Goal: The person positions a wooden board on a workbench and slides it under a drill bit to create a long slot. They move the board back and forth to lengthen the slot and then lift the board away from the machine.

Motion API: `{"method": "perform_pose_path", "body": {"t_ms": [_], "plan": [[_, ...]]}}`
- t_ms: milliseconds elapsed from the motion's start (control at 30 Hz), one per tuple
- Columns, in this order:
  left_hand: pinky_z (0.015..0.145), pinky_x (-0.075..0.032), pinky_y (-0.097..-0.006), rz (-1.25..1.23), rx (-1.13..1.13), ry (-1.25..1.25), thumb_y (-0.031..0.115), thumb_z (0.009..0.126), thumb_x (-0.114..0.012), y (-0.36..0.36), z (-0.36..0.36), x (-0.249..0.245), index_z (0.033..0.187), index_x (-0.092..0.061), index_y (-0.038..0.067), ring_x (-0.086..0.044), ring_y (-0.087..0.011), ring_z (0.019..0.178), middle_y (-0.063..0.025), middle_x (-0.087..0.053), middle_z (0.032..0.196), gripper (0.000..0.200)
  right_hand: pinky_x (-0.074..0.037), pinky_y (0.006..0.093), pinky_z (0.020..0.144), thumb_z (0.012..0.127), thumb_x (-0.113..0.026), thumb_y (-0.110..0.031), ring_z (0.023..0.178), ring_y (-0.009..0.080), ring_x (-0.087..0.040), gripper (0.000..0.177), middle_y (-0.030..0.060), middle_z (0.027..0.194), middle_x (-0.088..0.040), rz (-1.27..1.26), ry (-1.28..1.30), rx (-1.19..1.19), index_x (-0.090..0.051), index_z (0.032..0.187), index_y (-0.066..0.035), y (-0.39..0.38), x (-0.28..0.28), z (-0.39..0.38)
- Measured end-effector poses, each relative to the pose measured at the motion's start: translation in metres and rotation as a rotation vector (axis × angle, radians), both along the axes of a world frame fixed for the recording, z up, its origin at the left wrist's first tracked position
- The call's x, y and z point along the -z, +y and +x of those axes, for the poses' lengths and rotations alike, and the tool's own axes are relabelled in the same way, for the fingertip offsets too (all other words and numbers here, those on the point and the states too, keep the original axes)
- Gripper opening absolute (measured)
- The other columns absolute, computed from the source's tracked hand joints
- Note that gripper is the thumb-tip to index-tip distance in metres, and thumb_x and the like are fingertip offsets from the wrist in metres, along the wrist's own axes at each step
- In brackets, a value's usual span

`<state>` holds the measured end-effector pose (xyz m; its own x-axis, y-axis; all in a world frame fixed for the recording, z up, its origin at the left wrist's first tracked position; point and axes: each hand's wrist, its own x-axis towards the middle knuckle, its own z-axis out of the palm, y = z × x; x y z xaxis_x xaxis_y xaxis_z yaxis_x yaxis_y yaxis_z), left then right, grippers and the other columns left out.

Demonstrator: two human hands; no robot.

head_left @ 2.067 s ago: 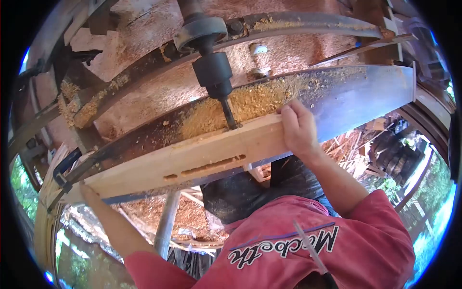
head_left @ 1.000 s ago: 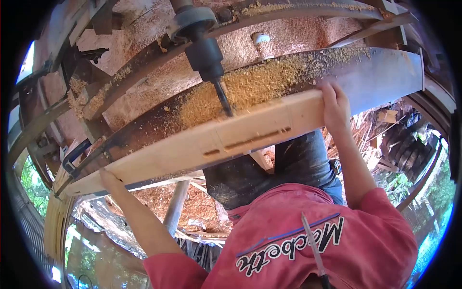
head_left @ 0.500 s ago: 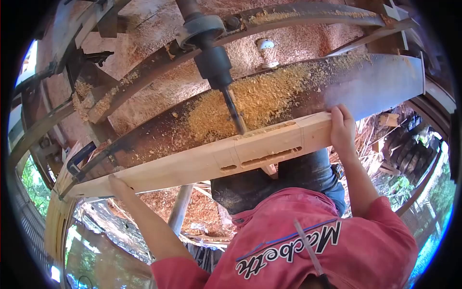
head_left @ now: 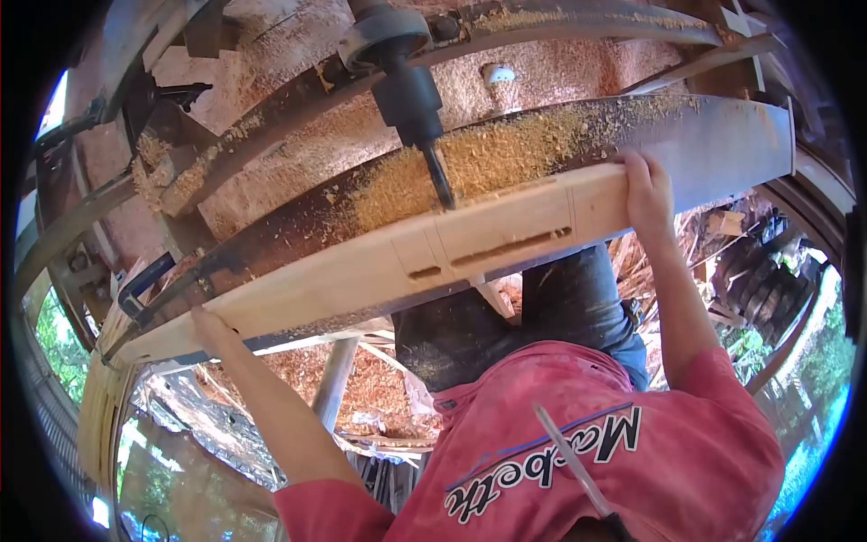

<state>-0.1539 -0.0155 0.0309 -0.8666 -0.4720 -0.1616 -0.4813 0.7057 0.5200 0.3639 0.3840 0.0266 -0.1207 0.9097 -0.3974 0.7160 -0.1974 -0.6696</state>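
A long pale wooden beam lies across the metal machine table, tilted up toward the right. Two slots, one short and one long, are cut in its near face, and pencil lines cross it. My left hand grips the beam near its left end, with the thumb on the near face. Around the right end, my right hand has its fingers curled over the top edge. A drill bit in a dark chuck meets the beam's far edge, right of the middle of the span between my hands.
Loose wood chips heap on the table behind the beam. A curved metal bar runs behind the chuck. At left, a clamp grips the table's end. Sawdust and scrap wood cover the ground.
The beam has shifted away from my body, with both hands moving along on it. More of the table's front edge shows below it. The bit sits slightly higher in view.
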Motion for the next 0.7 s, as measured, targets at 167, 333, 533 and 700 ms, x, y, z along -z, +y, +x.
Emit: {"method": "perform_pose_path", "body": {"t_ms": [167, 333, 533, 700], "plan": [[0.080, -0.052, -0.0419, 0.053, 0.042, -0.039, 0.043, 0.091, -0.054, -0.001, 0.018, -0.009, 0.107, -0.071, -0.006, -0.065, -0.0288, 0.091, -0.0147, -0.069, 0.101, 0.054, -0.047, 0.0311, 0.077, 0.099, -0.051, -0.026, 0.082, 0.0143, -0.060, 0.033, 0.0096, 0.085, -0.070, 0.013, 0.028, -0.003, -0.068, 0.093, 0.002, -0.016, 0.003, 0.017], [0.078, -0.052, -0.0402, 0.058, -0.010, -0.036, 0.039, 0.093, -0.050, 0.006, 0.028, -0.009, 0.102, -0.073, -0.003, -0.065, -0.0280, 0.089, -0.0151, -0.070, 0.100, 0.048, -0.046, 0.0290, 0.078, 0.099, -0.050, -0.026, 0.083, 0.0123, -0.058, 0.033, 0.0063, 0.084, -0.068, -0.060, 0.041, 0.066, -0.068, 0.093, 0.002, -0.025, 0.000, 0.027], [0.086, -0.051, -0.0424, 0.061, 0.062, -0.076, 0.039, 0.095, -0.047, -0.001, 0.017, -0.005, 0.108, -0.072, -0.004, -0.065, -0.0302, 0.096, -0.0174, -0.070, 0.107, 0.051, -0.046, 0.0290, 0.079, 0.099, -0.050, -0.027, 0.084, 0.0129, -0.058, 0.035, 0.0062, 0.085, -0.068, -0.044, 0.040, 0.044, -0.068, 0.095, 0.003, -0.016, 0.002, 0.020], [0.094, -0.047, -0.0437, -0.145, 0.059, -0.083, 0.045, 0.096, -0.045, 0.013, 0.001, 0.002, 0.116, -0.068, -0.006, -0.063, -0.0323, 0.103, -0.0195, -0.068, 0.115, 0.059, -0.047, 0.0287, 0.081, 0.099, -0.052, -0.027, 0.086, 0.0139, -0.060, 0.035, 0.0089, 0.089, -0.070, -0.020, 0.036, -0.014, -0.070, 0.096, 0.003, 0.020, 0.004, -0.009]]}}
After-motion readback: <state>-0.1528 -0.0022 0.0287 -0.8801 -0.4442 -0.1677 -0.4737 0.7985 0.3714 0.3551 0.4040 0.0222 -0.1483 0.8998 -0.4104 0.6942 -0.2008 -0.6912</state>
